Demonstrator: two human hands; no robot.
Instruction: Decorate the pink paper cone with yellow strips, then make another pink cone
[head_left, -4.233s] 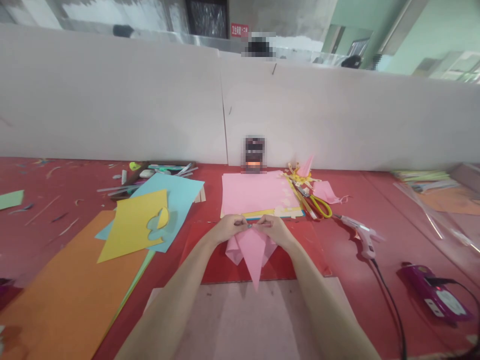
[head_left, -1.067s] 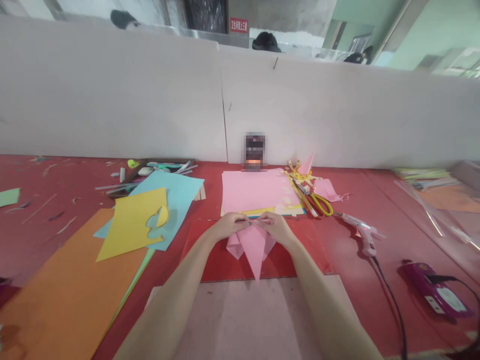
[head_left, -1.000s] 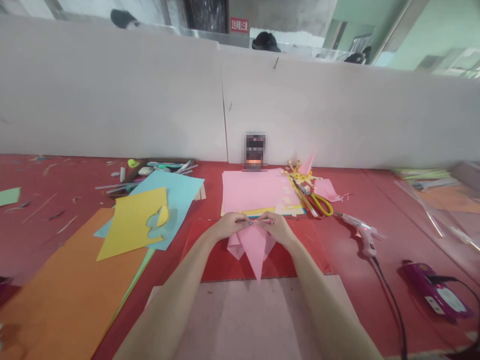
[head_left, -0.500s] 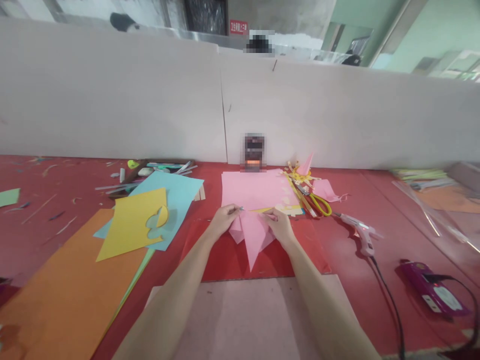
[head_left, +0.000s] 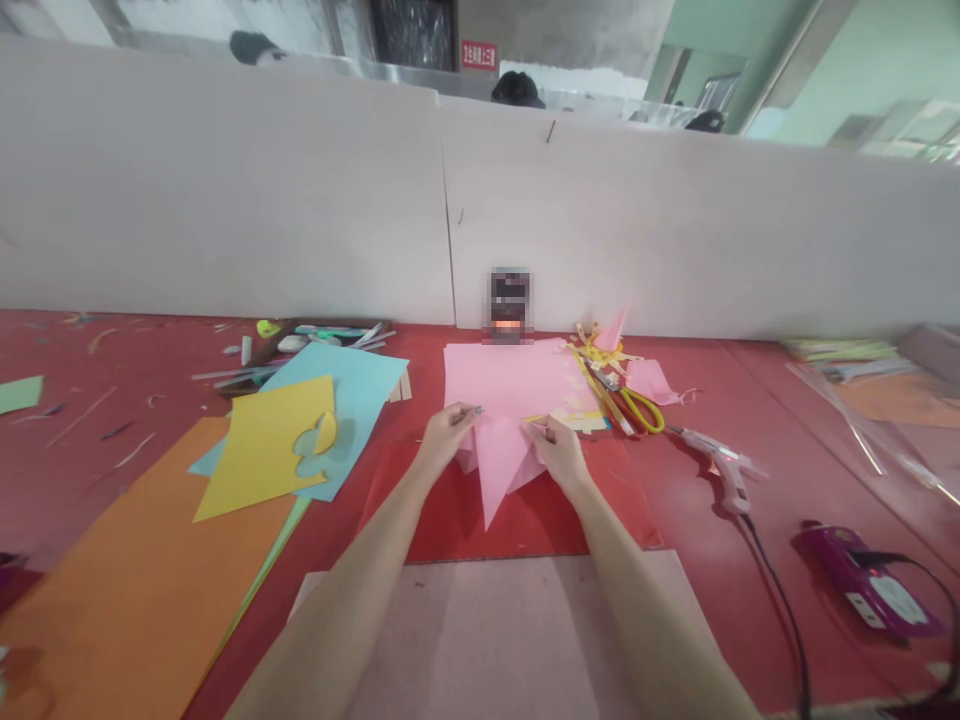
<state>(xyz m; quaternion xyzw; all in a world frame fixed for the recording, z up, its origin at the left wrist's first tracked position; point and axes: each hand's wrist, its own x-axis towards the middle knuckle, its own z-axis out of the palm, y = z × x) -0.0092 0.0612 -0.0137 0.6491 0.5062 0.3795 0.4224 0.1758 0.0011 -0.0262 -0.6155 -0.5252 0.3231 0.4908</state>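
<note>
Between my hands is a folded pink paper (head_left: 495, 465) with a long point hanging toward me. My left hand (head_left: 448, 432) pinches its left edge, and a small shiny bit shows at the fingertips. My right hand (head_left: 556, 445) grips the opposite edge, fingers closed on the paper. Just behind lies a flat pink sheet (head_left: 502, 375) on the red table, with small pale strips along its right side. Under the folded paper is a bright red board (head_left: 480, 530).
Yellow-handled scissors (head_left: 640, 408), a glue gun (head_left: 720, 462) and a purple corded device (head_left: 870, 580) lie to the right. Yellow (head_left: 262, 450), blue (head_left: 360, 385) and orange paper (head_left: 150, 560) overlap on the left. A white partition (head_left: 300, 200) stands behind; heads show beyond it.
The folded pink paper has turned slightly, its hanging point shifting left and a little up. My left hand has risen slightly. Both hands keep their hold.
</note>
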